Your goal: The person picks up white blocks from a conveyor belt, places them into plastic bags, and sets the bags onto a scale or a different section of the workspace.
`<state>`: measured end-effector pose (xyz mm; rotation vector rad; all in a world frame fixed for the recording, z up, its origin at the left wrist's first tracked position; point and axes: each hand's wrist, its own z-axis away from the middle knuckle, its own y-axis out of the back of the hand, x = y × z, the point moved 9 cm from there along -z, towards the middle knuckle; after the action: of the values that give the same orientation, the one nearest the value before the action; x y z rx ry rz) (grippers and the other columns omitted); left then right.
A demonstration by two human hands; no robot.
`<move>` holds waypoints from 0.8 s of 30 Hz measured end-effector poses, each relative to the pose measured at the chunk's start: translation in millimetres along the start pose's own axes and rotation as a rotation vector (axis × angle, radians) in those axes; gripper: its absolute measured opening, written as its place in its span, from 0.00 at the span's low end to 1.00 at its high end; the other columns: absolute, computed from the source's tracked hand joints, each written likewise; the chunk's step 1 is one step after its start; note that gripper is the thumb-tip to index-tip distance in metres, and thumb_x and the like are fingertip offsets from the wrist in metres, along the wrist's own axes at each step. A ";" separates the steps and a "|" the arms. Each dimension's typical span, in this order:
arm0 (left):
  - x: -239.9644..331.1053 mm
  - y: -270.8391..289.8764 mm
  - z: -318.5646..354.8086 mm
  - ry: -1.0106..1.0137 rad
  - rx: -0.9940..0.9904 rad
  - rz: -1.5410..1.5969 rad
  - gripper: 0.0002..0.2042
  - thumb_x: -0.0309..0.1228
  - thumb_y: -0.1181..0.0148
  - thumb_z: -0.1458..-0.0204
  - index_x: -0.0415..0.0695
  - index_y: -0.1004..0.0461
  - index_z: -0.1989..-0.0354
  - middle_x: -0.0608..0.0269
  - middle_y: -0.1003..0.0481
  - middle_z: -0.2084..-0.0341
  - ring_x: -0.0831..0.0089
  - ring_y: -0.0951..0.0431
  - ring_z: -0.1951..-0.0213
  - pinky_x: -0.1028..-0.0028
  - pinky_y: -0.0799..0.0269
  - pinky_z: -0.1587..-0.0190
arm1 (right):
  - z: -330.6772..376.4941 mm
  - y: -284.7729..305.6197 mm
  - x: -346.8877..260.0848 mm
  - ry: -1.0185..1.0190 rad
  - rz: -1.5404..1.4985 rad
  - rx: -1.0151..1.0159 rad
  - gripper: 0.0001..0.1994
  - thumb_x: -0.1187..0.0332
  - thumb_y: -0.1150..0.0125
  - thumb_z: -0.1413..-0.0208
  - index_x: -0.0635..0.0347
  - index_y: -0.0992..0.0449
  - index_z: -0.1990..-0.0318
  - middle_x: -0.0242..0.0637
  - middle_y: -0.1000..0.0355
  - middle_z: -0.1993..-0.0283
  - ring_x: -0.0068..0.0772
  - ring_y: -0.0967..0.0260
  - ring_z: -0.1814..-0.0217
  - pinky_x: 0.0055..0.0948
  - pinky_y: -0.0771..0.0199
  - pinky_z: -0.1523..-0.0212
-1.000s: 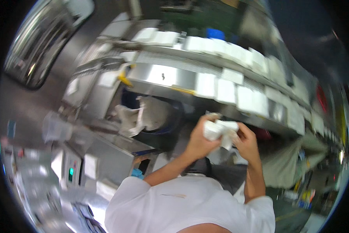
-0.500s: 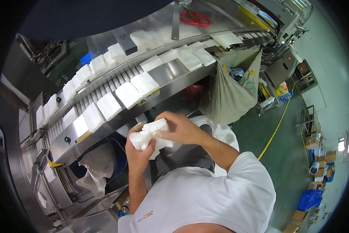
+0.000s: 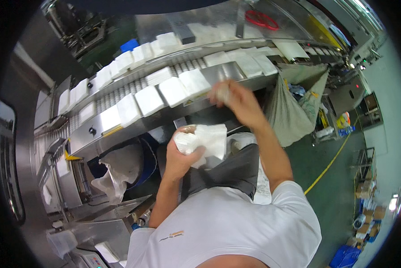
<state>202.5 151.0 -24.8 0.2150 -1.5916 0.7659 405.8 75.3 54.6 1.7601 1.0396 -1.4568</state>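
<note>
My left hand (image 3: 181, 156) is closed around a bunched white tissue (image 3: 211, 138). One part is crumpled into a round wad by the thumb, and a flat flap sticks out to the right. My right hand (image 3: 236, 99), smeared by motion, hovers in front of the conveyor's near edge, apart from the left hand. A whitish patch shows at its fingers, too blurred to name. Folded white tissue stacks (image 3: 149, 100) lie in a row along the near metal ledge, close beyond my hands.
Behind the ledge runs a conveyor belt (image 3: 115, 98), with more white stacks (image 3: 103, 77) along its far side. Red-handled scissors (image 3: 261, 20) lie on the metal table. A cloth sack (image 3: 292, 111) hangs at the right, and a lined blue bin (image 3: 149, 163) stands below left.
My right hand has let go of the tissue and moved up and right toward the conveyor. My left hand keeps hold of it. The whole view has shifted, with the scene sliding right.
</note>
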 end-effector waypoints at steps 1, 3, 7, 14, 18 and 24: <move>-2.4 1.0 2.7 0.016 -0.021 -0.010 0.29 0.21 0.25 0.57 0.39 0.28 0.44 0.64 0.25 0.51 0.75 0.25 0.48 0.71 0.29 0.43 | -36.6 20.1 -2.7 0.058 0.344 0.089 0.14 0.62 0.39 0.34 0.60 0.23 0.48 0.38 0.20 0.57 0.30 0.22 0.54 0.33 0.23 0.53; -11.2 -0.3 9.4 0.028 -0.048 -0.026 0.30 0.23 0.24 0.58 0.39 0.28 0.44 0.64 0.25 0.50 0.73 0.25 0.48 0.71 0.28 0.44 | -121.0 54.5 5.2 0.272 0.872 0.180 0.18 0.55 0.44 0.34 0.63 0.18 0.57 0.52 0.20 0.61 0.49 0.20 0.54 0.39 0.22 0.55; -3.9 2.4 20.9 0.017 -0.056 -0.001 0.30 0.23 0.24 0.59 0.38 0.28 0.44 0.59 0.24 0.49 0.71 0.25 0.47 0.69 0.28 0.43 | -235.4 100.8 156.9 -0.434 1.146 -0.062 0.26 0.51 0.40 0.45 0.67 0.16 0.53 0.59 0.20 0.50 0.57 0.20 0.46 0.47 0.21 0.45; -0.6 30.8 31.7 0.000 0.030 0.039 0.29 0.23 0.26 0.57 0.39 0.30 0.44 0.54 0.24 0.48 0.68 0.24 0.46 0.66 0.29 0.40 | -248.1 71.7 188.0 -0.584 0.911 -0.132 0.31 0.47 0.27 0.54 0.64 0.16 0.50 0.50 0.19 0.48 0.48 0.22 0.48 0.44 0.24 0.46; -14.0 38.5 33.5 0.016 0.022 0.030 0.28 0.22 0.26 0.57 0.40 0.29 0.45 0.59 0.23 0.51 0.71 0.24 0.47 0.68 0.28 0.42 | -237.5 110.3 189.7 -0.581 0.440 -0.009 0.18 0.50 0.21 0.54 0.53 0.17 0.66 0.31 0.27 0.69 0.27 0.32 0.69 0.29 0.30 0.70; -9.3 30.4 37.8 0.028 -0.056 -0.045 0.26 0.21 0.26 0.57 0.41 0.26 0.47 0.62 0.23 0.52 0.74 0.24 0.49 0.71 0.27 0.45 | -244.2 78.6 55.5 -0.005 0.685 0.028 0.26 0.50 0.26 0.45 0.68 0.18 0.55 0.38 0.22 0.64 0.31 0.28 0.68 0.32 0.27 0.72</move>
<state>156.7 149.3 -43.5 0.1981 -1.5749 0.6855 598.4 253.5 47.1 1.8695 0.3397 -1.0358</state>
